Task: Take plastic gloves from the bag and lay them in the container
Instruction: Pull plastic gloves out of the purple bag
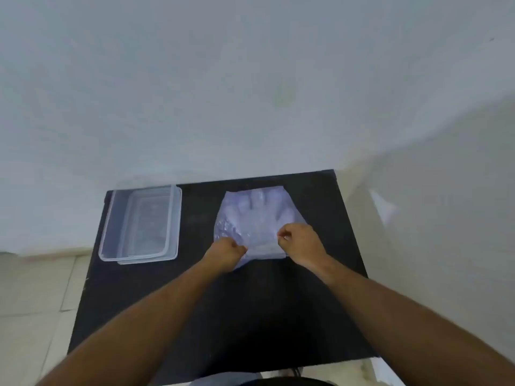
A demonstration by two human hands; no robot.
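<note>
The clear bag (pixel 255 218) of plastic gloves (pixel 259 210) lies flat on the black bench (pixel 195 302), its near edge pinched in the grip of the left hand (pixel 224 254) and right hand (pixel 302 243). The thin film could tear or drag several gloves out together, and the empty container (pixel 107 218) sits well apart to the left.

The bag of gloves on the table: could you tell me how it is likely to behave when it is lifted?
The bag is thin, wrinkled film lying flat, so it will probably flop and sag. It looks light for its size. The left hand and right hand both pinch its near edge, and the glossy film may slip; the gloves inside could slide about.
</note>
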